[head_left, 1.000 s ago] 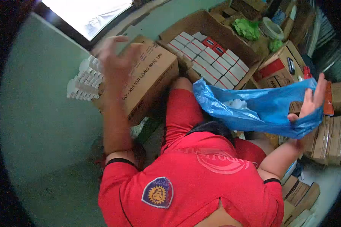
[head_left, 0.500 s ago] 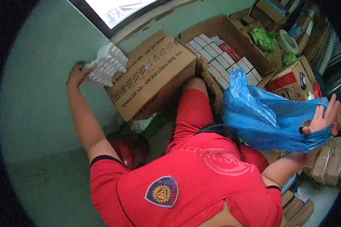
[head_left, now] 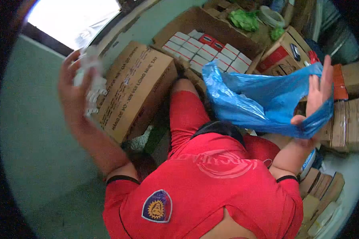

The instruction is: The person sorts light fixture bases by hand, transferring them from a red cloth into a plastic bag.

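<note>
My left hand (head_left: 72, 81) is raised at the upper left, blurred by motion, its fingers closed round a stack of white plastic pieces (head_left: 95, 85) with ridged edges. The stack is above the left edge of a large closed cardboard box (head_left: 135, 79) printed with black lettering. On the right, my right hand (head_left: 318, 93) bears a thin blue plastic bag (head_left: 243, 103). The bag's rim is looped round this hand, which keeps its mouth spread; several fingers point up and the thumb juts inward. What lies inside the bag is hidden.
Behind the bag, an open carton (head_left: 179, 20) holds rows of small white boxes (head_left: 199, 49) and some red ones. A brown box (head_left: 285, 51) carries a dark object on top. Green plastic (head_left: 243, 20) and a tape roll (head_left: 272, 16) lie farther back. Flat cartons (head_left: 347, 123) are stacked at right.
My left hand has lifted the white stack up and turned it more upright. My right hand and the blue bag appear higher and farther left as the view shifted.
</note>
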